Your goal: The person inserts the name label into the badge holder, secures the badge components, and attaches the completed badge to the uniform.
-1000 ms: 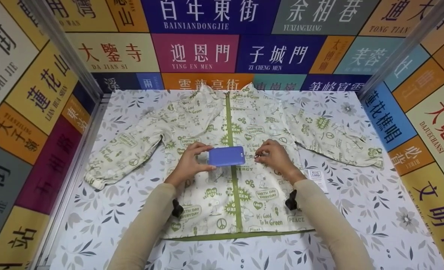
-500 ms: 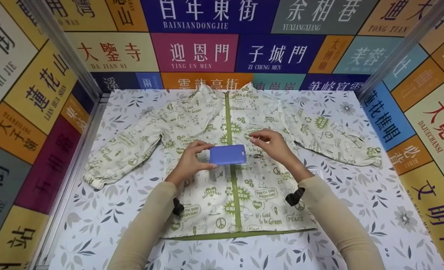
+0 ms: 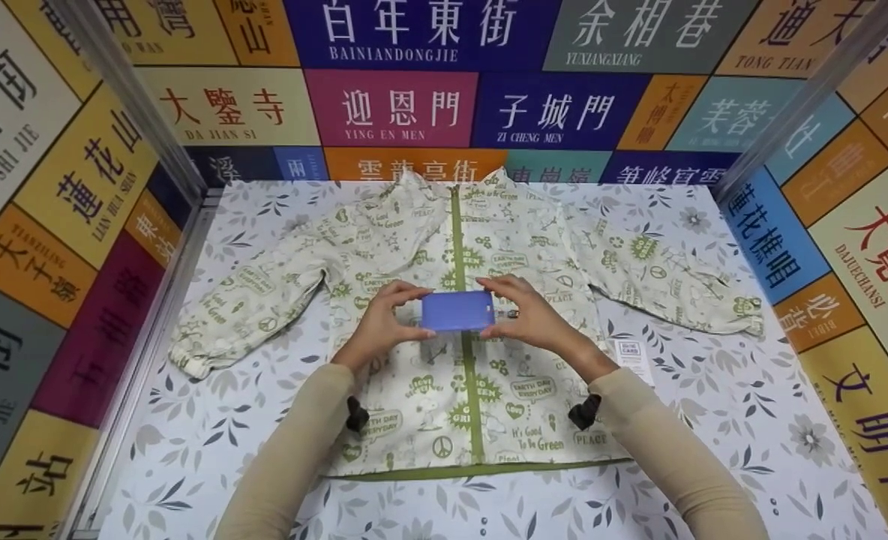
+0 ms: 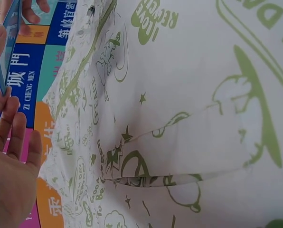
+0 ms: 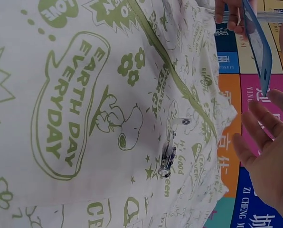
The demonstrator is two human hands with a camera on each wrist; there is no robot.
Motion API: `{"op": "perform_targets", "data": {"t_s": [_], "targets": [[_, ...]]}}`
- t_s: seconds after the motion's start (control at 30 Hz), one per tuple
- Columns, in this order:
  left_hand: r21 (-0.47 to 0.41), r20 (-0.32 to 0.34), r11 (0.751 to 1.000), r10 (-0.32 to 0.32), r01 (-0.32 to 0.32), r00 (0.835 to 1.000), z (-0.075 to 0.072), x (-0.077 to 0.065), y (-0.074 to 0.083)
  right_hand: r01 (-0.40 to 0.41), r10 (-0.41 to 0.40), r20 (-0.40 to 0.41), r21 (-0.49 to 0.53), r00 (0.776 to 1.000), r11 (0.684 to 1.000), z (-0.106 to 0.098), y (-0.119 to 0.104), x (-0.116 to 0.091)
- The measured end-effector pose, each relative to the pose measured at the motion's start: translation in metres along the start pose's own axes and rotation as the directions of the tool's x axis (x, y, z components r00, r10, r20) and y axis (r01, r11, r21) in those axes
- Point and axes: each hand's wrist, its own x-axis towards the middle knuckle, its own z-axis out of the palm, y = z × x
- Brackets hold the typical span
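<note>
A blue card holder (image 3: 457,310), flat and rectangular with a small slot at its right end, is held level over a spread jacket (image 3: 421,420). My left hand (image 3: 375,324) pinches its left end between thumb and fingers. The right hand (image 3: 535,322) pinches the other end the same way. In the right wrist view the card holder (image 5: 260,50) appears edge-on, apart from the cloth. A metal badge clip (image 5: 167,159) with a short clear strap (image 5: 181,121) lies against the jacket front. The jacket is off-white with green prints and a green front placket (image 3: 474,420).
A white printed card (image 3: 630,358) lies at the jacket's right side, partly behind the right forearm. The jacket's sleeves spread out to both sides. Leaf-patterned cloth (image 3: 759,420) covers the table. Colourful sign panels (image 3: 391,105) wall in the back and sides.
My right hand let go of the badge clip, rose a little up the jacket, then came left and took the card holder's right end. The left hand kept its hold.
</note>
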Motion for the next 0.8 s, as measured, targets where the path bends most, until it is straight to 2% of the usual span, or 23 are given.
{"op": "perform_targets", "data": {"t_s": [0.13,0.27,0.53,0.8], "targets": [[-0.001,0.003,1.0,0.021,-0.021,1.0,0.0012,-0.0012,-0.0005,0.018,-0.018,0.007,-0.068,1.0,0.998,0.0024,-0.0003,-0.0018],[0.006,0.008,0.999,0.034,-0.034,0.999,0.002,-0.0024,0.0,0.031,-0.031,0.001,-0.086,1.0,0.996,0.0046,0.0012,-0.0031],[0.001,0.042,1.0,0.01,-0.01,0.999,0.0039,-0.0031,0.0018,0.033,-0.036,-0.041,-0.089,0.998,0.996,0.0077,0.0024,-0.0047],[-0.082,0.09,0.996,-0.012,0.02,0.996,0.0058,-0.004,0.0017,0.039,-0.054,-0.094,-0.153,0.994,0.987,0.01,0.0031,-0.0044]]}}
